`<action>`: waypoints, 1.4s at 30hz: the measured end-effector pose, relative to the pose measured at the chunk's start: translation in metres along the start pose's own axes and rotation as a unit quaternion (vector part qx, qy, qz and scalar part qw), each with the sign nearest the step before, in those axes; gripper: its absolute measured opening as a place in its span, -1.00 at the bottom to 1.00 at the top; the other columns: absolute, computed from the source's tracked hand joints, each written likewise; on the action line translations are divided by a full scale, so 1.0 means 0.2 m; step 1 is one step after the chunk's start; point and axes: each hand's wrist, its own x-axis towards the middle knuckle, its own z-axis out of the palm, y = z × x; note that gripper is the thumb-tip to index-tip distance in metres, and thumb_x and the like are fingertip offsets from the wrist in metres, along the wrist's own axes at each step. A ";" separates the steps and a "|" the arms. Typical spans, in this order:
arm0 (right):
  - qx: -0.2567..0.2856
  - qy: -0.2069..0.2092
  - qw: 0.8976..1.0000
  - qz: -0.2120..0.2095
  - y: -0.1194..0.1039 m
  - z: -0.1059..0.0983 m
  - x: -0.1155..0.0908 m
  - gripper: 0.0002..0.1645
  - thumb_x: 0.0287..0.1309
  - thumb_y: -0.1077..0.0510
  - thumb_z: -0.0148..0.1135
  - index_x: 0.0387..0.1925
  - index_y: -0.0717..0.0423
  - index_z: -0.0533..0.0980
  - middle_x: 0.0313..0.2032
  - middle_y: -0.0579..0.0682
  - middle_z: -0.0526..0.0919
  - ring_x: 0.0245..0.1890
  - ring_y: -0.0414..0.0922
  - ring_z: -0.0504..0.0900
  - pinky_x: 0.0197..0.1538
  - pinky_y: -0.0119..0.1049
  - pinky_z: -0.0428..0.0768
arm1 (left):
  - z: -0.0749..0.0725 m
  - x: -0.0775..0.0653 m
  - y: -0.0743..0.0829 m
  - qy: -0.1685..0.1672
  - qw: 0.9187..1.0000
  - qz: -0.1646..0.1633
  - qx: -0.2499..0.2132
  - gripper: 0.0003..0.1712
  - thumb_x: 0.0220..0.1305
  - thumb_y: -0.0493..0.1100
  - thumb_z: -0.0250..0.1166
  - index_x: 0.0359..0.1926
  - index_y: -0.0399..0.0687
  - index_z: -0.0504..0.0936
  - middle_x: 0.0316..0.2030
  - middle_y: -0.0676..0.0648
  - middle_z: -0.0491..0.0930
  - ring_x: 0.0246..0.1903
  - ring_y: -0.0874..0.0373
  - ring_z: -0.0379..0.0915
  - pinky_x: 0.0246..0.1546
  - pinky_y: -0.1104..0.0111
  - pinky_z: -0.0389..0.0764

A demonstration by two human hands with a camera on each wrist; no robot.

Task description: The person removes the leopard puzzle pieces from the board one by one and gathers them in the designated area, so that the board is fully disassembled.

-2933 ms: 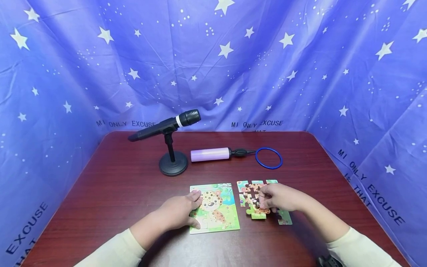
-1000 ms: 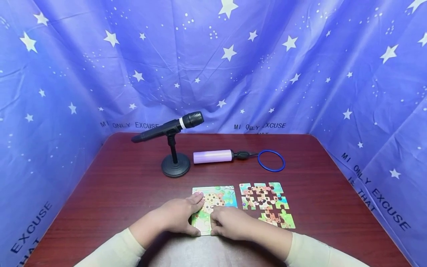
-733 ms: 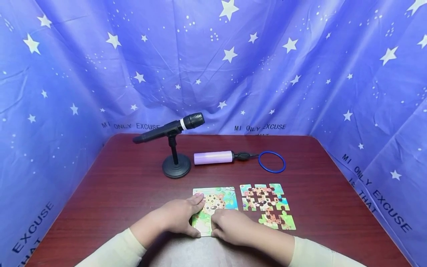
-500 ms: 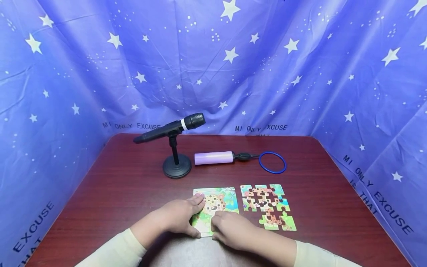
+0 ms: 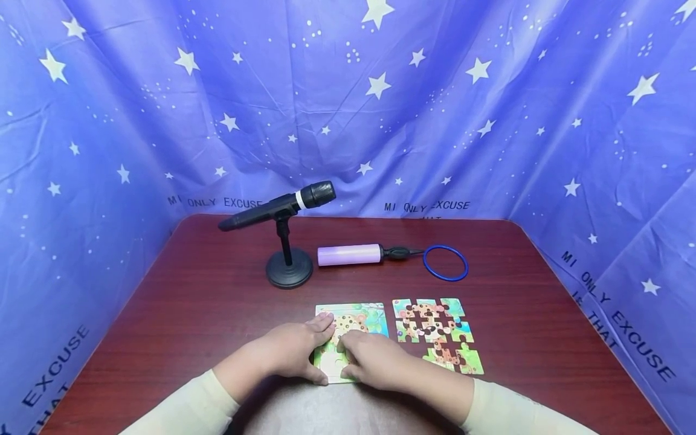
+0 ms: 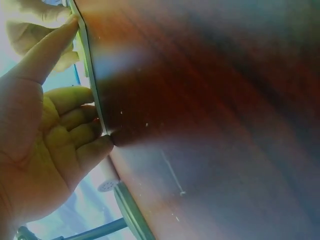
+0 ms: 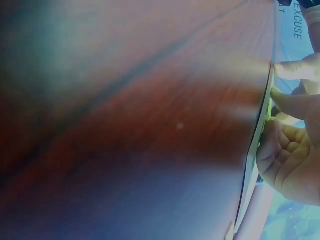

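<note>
A square jigsaw board (image 5: 375, 323) with a spotted leopard picture lies flat on the table in the head view. My left hand (image 5: 290, 350) rests on its left side, fingers laid across the surface and the thumb at the near corner. Over the lower middle of the board, my right hand (image 5: 375, 359) has its thumb and index finger around a green jigsaw piece (image 5: 339, 360), mostly hidden by the hand. Its other fingers are curled in, as the right wrist view shows. Several loose jigsaw pieces (image 5: 429, 326) lie close together right of the board.
Behind the board lies a lilac hand pump (image 5: 350, 254) with a black nozzle, its tip near a blue ring (image 5: 446, 263). A black microphone (image 5: 277, 208) on a round-based stand (image 5: 289, 269) stands to the left. Starry blue curtains (image 5: 348, 109) surround the table (image 5: 206, 284).
My right hand has moved left from the loose pieces onto the board. Lately its fingertips have shifted slightly up the board. The left hand keeps its place.
</note>
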 end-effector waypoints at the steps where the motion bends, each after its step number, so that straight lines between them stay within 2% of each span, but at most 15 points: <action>1: 0.007 0.001 1.000 0.001 0.00 0.00 0.00 -0.65 0.05 -0.08 0.43 -0.20 -0.08 0.49 -0.46 -0.34 0.40 -0.50 -0.41 0.36 -0.37 -0.45 0.45 | 0.00 0.00 0.00 0.000 1.000 0.000 0.002 0.14 -0.04 0.38 0.42 0.44 -0.15 0.29 0.48 -0.14 0.16 0.47 0.05 0.09 0.36 0.19 0.32; 4: 0.048 0.006 0.999 0.004 0.01 0.01 0.01 -0.69 0.09 -0.04 0.40 -0.22 -0.12 0.46 -0.47 -0.35 0.39 -0.51 -0.41 0.36 -0.41 -0.48 0.41 | 0.01 0.00 0.00 -0.002 1.000 0.000 0.005 0.14 -0.04 0.39 0.41 0.44 -0.14 0.29 0.48 -0.14 0.16 0.46 0.05 0.10 0.36 0.21 0.32; 8: 0.121 0.011 0.993 0.006 0.04 -0.02 0.02 -0.81 0.17 -0.01 0.34 -0.34 -0.17 0.45 -0.51 -0.36 0.41 -0.52 -0.41 0.37 -0.41 -0.48 0.41 | 0.01 0.00 0.00 -0.005 1.000 -0.004 0.005 0.15 -0.04 0.40 0.40 0.45 -0.12 0.27 0.49 -0.13 0.15 0.47 0.06 0.08 0.36 0.22 0.32; 12: 0.203 0.013 0.979 0.016 0.11 -0.11 0.01 -0.87 0.21 0.05 0.31 -0.40 -0.16 0.50 -0.51 -0.28 0.55 -0.51 -0.37 0.49 -0.38 -0.45 0.53 | 0.01 0.01 0.00 -0.005 1.000 -0.005 0.005 0.16 -0.04 0.41 0.40 0.45 -0.11 0.27 0.49 -0.12 0.13 0.47 0.06 0.07 0.35 0.20 0.33; 15: 0.257 0.008 0.966 0.040 0.20 -0.19 -0.03 -0.89 0.26 0.08 0.27 -0.40 -0.12 0.52 -0.49 -0.10 0.64 -0.51 -0.24 0.59 -0.40 -0.37 0.60 | 0.01 0.01 0.01 -0.006 1.000 -0.002 0.004 0.16 -0.05 0.41 0.40 0.45 -0.12 0.27 0.49 -0.13 0.13 0.48 0.06 0.06 0.36 0.19 0.33; 18: 0.286 -0.006 0.956 0.067 0.29 -0.27 -0.09 -0.89 0.29 0.11 0.25 -0.39 -0.05 0.54 -0.49 0.04 0.66 -0.53 -0.09 0.64 -0.45 -0.23 0.65 | 0.01 0.01 0.01 -0.008 1.000 -0.001 0.005 0.16 -0.05 0.41 0.41 0.45 -0.12 0.27 0.49 -0.14 0.13 0.48 0.06 0.05 0.36 0.19 0.32; 23: 0.289 -0.038 0.951 0.103 0.43 -0.34 -0.19 -0.87 0.29 0.25 0.17 -0.40 0.09 0.55 -0.51 0.08 0.65 -0.54 -0.01 0.66 -0.47 -0.11 0.66 | 0.00 0.00 0.02 -0.012 1.000 -0.003 -0.001 0.15 -0.04 0.39 0.42 0.45 -0.13 0.27 0.50 -0.14 0.12 0.48 0.05 0.04 0.37 0.17 0.30; 28: 0.289 -0.088 0.945 0.125 0.50 -0.33 -0.26 -0.83 0.28 0.31 0.15 -0.44 0.16 0.56 -0.51 0.09 0.64 -0.59 0.00 0.65 -0.56 -0.14 0.59 | -0.01 -0.01 0.02 -0.014 1.000 -0.007 -0.008 0.15 -0.04 0.38 0.42 0.45 -0.13 0.27 0.50 -0.14 0.11 0.48 0.04 0.04 0.37 0.14 0.31; 31: 0.269 -0.104 0.950 0.123 0.51 -0.30 -0.28 -0.82 0.27 0.30 0.17 -0.46 0.13 0.57 -0.55 0.05 0.62 -0.65 0.00 0.63 -0.59 -0.18 0.58 | -0.01 -0.02 0.01 -0.014 1.000 -0.008 -0.004 0.15 -0.04 0.38 0.42 0.45 -0.12 0.27 0.50 -0.13 0.12 0.48 0.05 0.05 0.36 0.14 0.32; 36: 0.206 -0.095 0.967 0.114 0.51 -0.26 -0.28 -0.78 0.24 0.28 0.21 -0.52 0.04 0.54 -0.60 -0.08 0.60 -0.74 -0.19 0.48 -0.59 -0.32 0.51 | -0.01 -0.02 0.01 -0.012 1.000 -0.005 -0.006 0.15 -0.04 0.38 0.42 0.45 -0.14 0.28 0.49 -0.14 0.13 0.48 0.04 0.06 0.36 0.14 0.32; 42: 0.174 -0.096 0.972 0.128 0.49 -0.24 -0.28 -0.75 0.24 0.28 0.21 -0.55 0.01 0.49 -0.64 -0.11 0.58 -0.76 -0.23 0.43 -0.62 -0.33 0.45 | -0.01 -0.01 0.01 -0.011 1.000 -0.001 -0.012 0.14 -0.04 0.37 0.43 0.44 -0.16 0.28 0.49 -0.16 0.12 0.48 0.02 0.05 0.38 0.13 0.29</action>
